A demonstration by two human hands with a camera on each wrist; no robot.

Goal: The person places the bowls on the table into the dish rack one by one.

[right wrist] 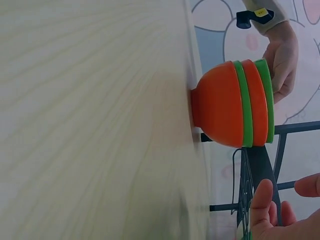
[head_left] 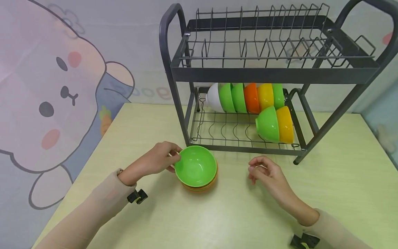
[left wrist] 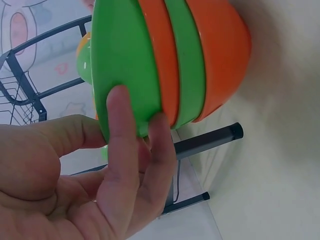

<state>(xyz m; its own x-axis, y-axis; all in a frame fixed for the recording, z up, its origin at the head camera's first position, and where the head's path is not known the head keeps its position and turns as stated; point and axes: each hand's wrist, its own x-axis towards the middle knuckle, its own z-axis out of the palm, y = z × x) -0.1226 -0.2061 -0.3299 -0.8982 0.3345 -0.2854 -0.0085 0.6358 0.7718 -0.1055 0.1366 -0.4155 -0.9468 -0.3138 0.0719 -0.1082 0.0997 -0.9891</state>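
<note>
A stack of several nested bowls, green and orange in turn, stands on the table in front of the rack. Its top green bowl (head_left: 196,167) faces up with nothing inside, and the lowest orange bowl (right wrist: 219,105) touches the tabletop. My left hand (head_left: 160,158) pinches the top bowl's left rim. In the left wrist view, its fingers (left wrist: 122,130) lie along the green bowl's outer wall, one fingertip reaching the orange bowl below. To the right of the stack, my right hand (head_left: 268,174) hovers with loosely bent fingers, holding nothing.
Behind the stack is a two-tier dark dish rack (head_left: 273,75). Its lower shelf holds a back row of white, green, orange and yellow bowls on edge. A green bowl (head_left: 268,125) and a yellow bowl (head_left: 285,125) stand at the front right. The upper wire shelf (head_left: 245,57) hangs above them.
</note>
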